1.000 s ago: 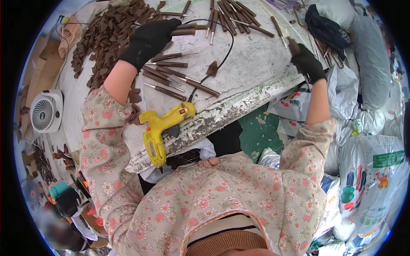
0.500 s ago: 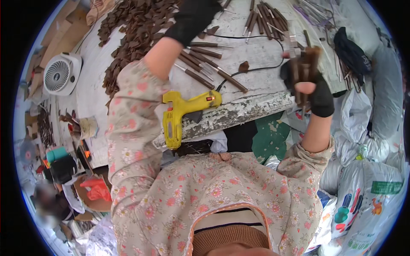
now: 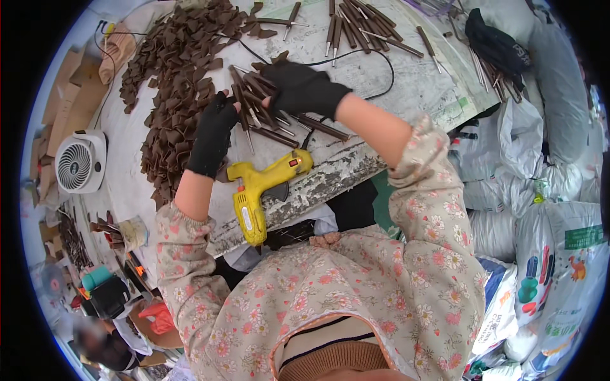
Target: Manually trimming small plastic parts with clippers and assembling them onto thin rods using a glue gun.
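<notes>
Both my hands wear black fingerless gloves and meet at a loose heap of slim brown-handled metal rods (image 3: 244, 101) near the table's front edge. At the heap's left side is my left hand (image 3: 213, 136), its fingertips against the outermost rods, its palm seeming to hold nothing. From the right, my right hand (image 3: 302, 89) reaches over the heap, thumb and fingers around several rods; part of its grip is hidden. Just in front, a yellow glue gun (image 3: 254, 203) lies across the worn table edge, its nozzle hidden. Left of my hands spreads a big pile of brown leaf-like pieces (image 3: 171, 120).
More brown-handled rods (image 3: 372, 28) lie at the far side of the table. A black cable (image 3: 389, 66) loops across the tabletop. A white fan (image 3: 81, 162) stands at the left. Stuffed plastic bags (image 3: 559, 254) crowd the right, and a dark cloth bag (image 3: 495, 41) lies at the far right.
My right hand has swung left to the heap, bringing its bundle of rods. My left hand has come back from the far side to the heap's left edge.
</notes>
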A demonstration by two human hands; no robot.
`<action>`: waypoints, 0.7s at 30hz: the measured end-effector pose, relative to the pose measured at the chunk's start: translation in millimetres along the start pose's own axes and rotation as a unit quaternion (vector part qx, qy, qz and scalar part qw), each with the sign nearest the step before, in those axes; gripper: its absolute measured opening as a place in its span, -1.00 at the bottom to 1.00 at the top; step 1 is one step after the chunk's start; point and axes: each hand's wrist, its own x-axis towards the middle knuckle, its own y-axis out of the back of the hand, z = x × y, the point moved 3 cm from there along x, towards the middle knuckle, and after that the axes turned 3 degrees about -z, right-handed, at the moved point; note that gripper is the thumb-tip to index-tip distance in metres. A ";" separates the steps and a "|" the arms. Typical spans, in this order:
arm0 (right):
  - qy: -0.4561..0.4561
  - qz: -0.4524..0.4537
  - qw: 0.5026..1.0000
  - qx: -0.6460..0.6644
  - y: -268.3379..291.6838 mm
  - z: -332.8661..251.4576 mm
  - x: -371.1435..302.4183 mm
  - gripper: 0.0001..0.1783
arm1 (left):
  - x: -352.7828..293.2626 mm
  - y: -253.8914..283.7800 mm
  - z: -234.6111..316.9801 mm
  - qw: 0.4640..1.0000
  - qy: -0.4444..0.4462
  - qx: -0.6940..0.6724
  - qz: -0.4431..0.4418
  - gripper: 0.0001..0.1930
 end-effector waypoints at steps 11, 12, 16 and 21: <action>-0.220 0.155 0.907 -0.325 87.4 228.1 -75.3 -0.67 | -181.7 64.1 -28.8 0.836 -0.199 0.331 0.390 -0.67; -0.200 0.169 0.913 -0.311 83.7 237.3 -73.6 -0.65 | -194.0 69.1 -37.8 0.799 -0.169 0.405 0.410 -0.70; -0.234 0.305 0.914 -0.129 93.9 242.4 -45.3 -0.62 | -213.5 83.4 -86.4 0.839 -0.097 0.311 0.436 -0.74; -0.302 0.209 0.913 -0.180 122.6 247.0 17.9 -0.40 | -192.2 86.9 -77.0 0.832 -0.078 0.332 0.437 -0.77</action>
